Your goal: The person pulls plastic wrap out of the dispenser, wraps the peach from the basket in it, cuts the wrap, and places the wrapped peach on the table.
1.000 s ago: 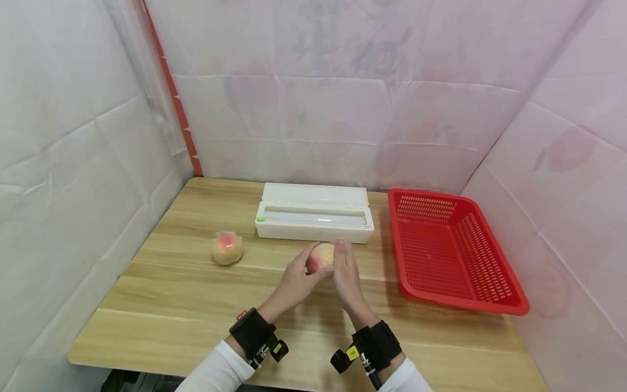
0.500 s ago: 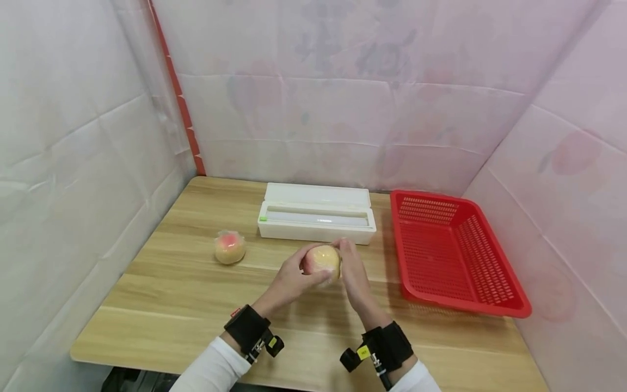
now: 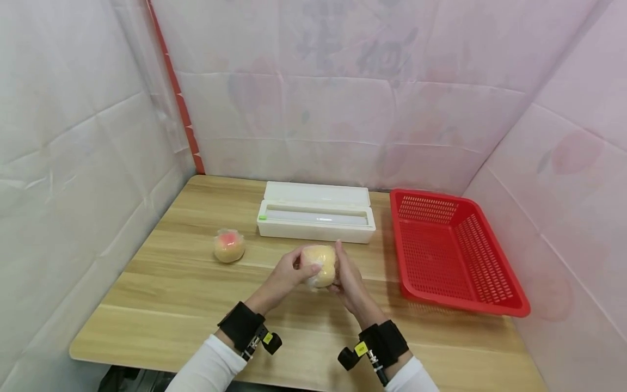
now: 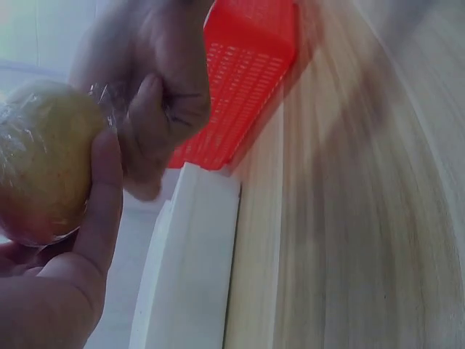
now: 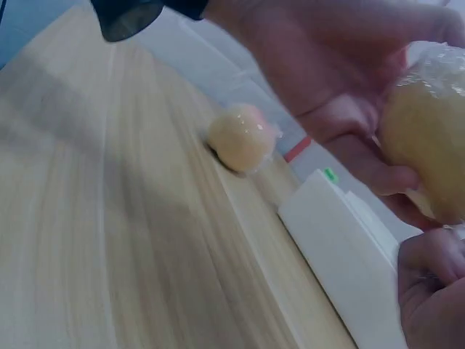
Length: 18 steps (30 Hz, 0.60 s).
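Observation:
A yellow and pink peach [image 3: 319,265] wrapped in clear cling film is held above the middle of the table. My left hand [image 3: 283,276] grips it, the thumb lying across its near side. On the other side, my right hand [image 3: 351,284] is at the peach with curled fingers. In the left wrist view, a crumpled end of cling film [image 4: 107,98] runs from the peach to the right hand [image 4: 156,109], which pinches it. Another wrapped peach [image 3: 228,246] sits on the table to the left.
Behind the hands stands a white cling film box [image 3: 315,233], its lid raised and a roll inside. A red perforated basket [image 3: 460,306] is at the right of the wooden table [image 3: 161,305]. White sheets [image 3: 338,109] hang around the back and sides.
The held peach has turned, so its yellow side faces up and its pink side is hidden in the head view. Both hands have shifted slightly around it.

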Available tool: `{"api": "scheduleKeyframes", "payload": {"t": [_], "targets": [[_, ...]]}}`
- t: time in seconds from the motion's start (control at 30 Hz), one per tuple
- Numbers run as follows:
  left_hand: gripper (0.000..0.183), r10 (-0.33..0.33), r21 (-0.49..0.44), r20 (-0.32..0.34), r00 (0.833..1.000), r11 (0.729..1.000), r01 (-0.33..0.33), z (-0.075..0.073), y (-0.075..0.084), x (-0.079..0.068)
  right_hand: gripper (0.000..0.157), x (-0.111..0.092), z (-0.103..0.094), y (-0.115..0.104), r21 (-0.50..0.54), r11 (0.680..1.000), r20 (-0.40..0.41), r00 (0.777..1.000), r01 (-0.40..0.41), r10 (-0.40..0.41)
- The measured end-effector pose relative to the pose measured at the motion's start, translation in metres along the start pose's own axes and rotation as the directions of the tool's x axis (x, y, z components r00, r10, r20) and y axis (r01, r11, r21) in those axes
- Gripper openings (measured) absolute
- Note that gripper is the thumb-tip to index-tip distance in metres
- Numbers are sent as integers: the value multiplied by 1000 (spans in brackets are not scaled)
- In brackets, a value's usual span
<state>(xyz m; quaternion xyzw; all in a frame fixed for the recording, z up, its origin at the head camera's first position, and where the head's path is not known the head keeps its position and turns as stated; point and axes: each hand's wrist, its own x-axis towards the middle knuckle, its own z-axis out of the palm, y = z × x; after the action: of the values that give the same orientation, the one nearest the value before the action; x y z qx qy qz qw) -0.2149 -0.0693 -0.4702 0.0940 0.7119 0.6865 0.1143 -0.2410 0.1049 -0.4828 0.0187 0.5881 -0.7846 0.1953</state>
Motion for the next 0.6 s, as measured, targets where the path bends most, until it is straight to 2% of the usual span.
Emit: {"api": "scheduleKeyframes", "payload": {"t": [0.1,0.17,0.43,0.6], "targets": [[51,-23,-9,23,999,1000,23,-5,-2,0,57,0,-2,-2,30,999,-51,999,18,-16],[49,-47,-9,29,998,999,47,-8,-4,1,57,0,-4,-3,36,999,-52,998,27,-25],[51,-112,-162,31,993,980,116,-10,-8,10,47,2,-10,-18,27,998,-56,997,52,-50],[45,-133,-106,-20,991,986,130,-7,-17,15,47,-2,-15,-21,-28,996,-71,994,87,-89]]}}
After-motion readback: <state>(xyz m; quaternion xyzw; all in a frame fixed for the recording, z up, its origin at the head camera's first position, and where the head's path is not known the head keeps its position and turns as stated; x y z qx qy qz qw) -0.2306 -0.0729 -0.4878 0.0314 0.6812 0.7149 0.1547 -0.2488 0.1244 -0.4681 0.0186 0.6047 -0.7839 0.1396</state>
